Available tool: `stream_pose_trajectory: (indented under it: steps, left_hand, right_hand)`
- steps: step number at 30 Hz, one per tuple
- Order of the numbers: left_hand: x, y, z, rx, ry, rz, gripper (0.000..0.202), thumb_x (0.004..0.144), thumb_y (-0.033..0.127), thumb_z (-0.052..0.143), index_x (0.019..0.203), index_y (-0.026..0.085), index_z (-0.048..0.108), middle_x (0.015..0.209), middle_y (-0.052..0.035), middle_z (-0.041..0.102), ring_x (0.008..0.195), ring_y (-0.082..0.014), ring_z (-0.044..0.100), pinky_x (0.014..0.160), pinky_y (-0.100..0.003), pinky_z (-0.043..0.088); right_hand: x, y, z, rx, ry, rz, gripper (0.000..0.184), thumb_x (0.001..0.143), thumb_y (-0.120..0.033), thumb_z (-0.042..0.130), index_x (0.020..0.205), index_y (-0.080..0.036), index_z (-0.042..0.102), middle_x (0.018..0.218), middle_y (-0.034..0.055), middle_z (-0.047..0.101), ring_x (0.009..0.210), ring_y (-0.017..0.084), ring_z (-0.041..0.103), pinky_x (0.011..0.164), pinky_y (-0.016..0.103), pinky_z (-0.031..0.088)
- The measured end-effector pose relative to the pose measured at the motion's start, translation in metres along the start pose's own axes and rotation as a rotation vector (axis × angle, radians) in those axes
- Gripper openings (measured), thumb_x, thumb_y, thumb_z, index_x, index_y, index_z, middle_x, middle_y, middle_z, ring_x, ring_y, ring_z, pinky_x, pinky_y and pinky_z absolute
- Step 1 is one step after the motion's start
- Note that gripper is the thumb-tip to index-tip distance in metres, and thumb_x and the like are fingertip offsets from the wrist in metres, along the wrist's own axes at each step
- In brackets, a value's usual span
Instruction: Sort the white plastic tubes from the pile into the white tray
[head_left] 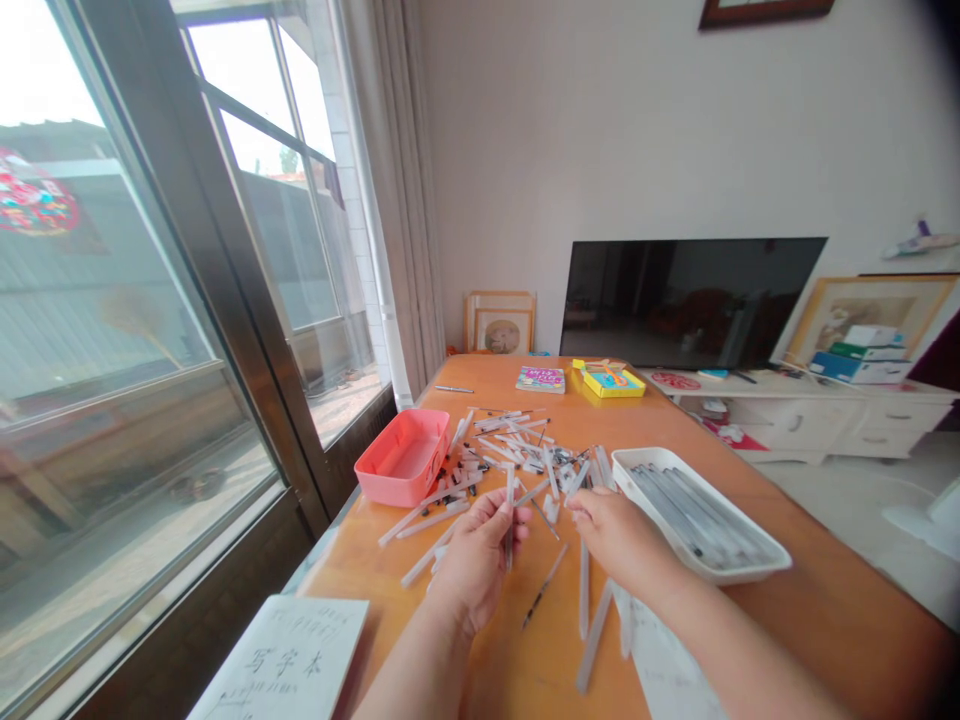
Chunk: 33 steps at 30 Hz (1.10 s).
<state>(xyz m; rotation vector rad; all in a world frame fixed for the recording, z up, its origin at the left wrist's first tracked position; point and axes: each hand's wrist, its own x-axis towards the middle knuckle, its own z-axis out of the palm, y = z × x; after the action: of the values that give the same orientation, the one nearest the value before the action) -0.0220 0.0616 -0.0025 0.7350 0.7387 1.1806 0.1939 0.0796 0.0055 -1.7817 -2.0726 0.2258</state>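
My left hand (480,545) is closed around a translucent pen barrel (510,515), which stands nearly upright between thumb and fingers. My right hand (607,525) reaches over the near right side of a heap of loose pen parts (517,430). Its fingers are closed at the heap, and what they pinch is hard to make out among the pale pieces. A thin ink refill (544,588) with a dark end lies on the table between my forearms. More frosted barrels (592,640) lie under and beside my right wrist.
A pink plastic box (401,490) stands left of the heap; a white tray (750,575) holding several assembled-looking pens is at the right. A notebook (292,650) lies near left. Farther back on the wooden table (495,380) are a booklet (540,379) and a yellow box (611,380).
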Motion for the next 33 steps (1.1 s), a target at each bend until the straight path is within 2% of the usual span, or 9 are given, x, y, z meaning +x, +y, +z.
stream_pose_trajectory:
  steps: [7,11,14,16,22,28,33]
  left_hand:
    - [0.003,-0.001,-0.002,-0.060,0.062,0.022,0.025,0.087,0.030,0.073,0.107,0.017,0.063,0.092,-0.0051,0.069,0.070,-0.0105,0.060,0.063,-0.021,0.041]
    - [0.003,0.000,-0.002,-0.086,0.102,0.042,0.022,0.087,0.027,0.072,0.103,0.017,0.063,0.094,-0.0062,0.070,0.071,-0.0108,0.061,0.063,-0.021,0.042]
    - [0.004,0.001,-0.003,-0.086,0.130,0.042,0.019,0.088,0.025,0.069,0.103,0.016,0.061,0.094,-0.0064,0.070,0.069,-0.0103,0.060,0.063,-0.021,0.041]
    - [0.005,0.000,-0.003,-0.079,0.136,0.038,0.017,0.089,0.024,0.067,0.103,0.016,0.061,0.094,-0.0067,0.070,0.069,-0.0103,0.060,0.061,-0.021,0.041]
    - [0.007,-0.004,-0.004,-0.065,0.110,0.038,0.019,0.087,0.024,0.067,0.104,0.016,0.063,0.095,-0.0080,0.071,0.069,-0.0111,0.060,0.060,-0.021,0.040]
    - [0.006,-0.004,-0.005,-0.073,0.114,0.024,0.019,0.087,0.024,0.067,0.103,0.016,0.063,0.096,-0.0088,0.071,0.069,-0.0112,0.060,0.059,-0.022,0.040]
    - [0.006,-0.002,-0.003,-0.071,0.115,0.015,0.015,0.089,0.024,0.065,0.101,0.016,0.064,0.095,-0.0076,0.071,0.069,-0.0108,0.060,0.060,-0.022,0.041]
  right_hand:
    - [0.002,-0.008,-0.005,-0.042,-0.144,-0.037,0.017,0.087,-0.017,0.054,0.088,-0.023,0.070,0.094,0.0028,0.071,0.092,0.018,0.065,0.081,0.025,0.039]
    - [0.005,-0.003,-0.013,-0.067,-0.109,0.008,0.016,0.088,-0.017,0.055,0.089,-0.023,0.070,0.093,0.0032,0.072,0.089,0.018,0.064,0.077,0.024,0.038]
    - [0.010,0.005,-0.022,-0.145,-0.069,0.075,0.018,0.089,-0.016,0.054,0.088,-0.021,0.071,0.090,0.0051,0.072,0.087,0.018,0.064,0.073,0.024,0.036]
    - [0.012,0.009,-0.026,-0.219,-0.088,0.098,0.020,0.090,-0.015,0.052,0.087,-0.020,0.071,0.090,0.0069,0.072,0.086,0.019,0.064,0.070,0.025,0.034]
    - [0.006,0.008,-0.012,-0.329,-0.217,0.109,0.020,0.086,-0.011,0.054,0.079,-0.020,0.071,0.080,0.0076,0.073,0.077,0.020,0.066,0.061,0.029,0.027]
    - [0.001,0.003,0.000,-0.358,-0.232,0.087,0.019,0.087,-0.012,0.055,0.090,-0.020,0.072,0.096,0.0106,0.075,0.090,0.025,0.069,0.064,0.030,0.029]
    - [0.000,0.004,-0.003,-0.363,-0.225,0.084,0.017,0.087,-0.014,0.054,0.089,-0.020,0.069,0.095,0.0098,0.075,0.091,0.025,0.069,0.065,0.030,0.030]
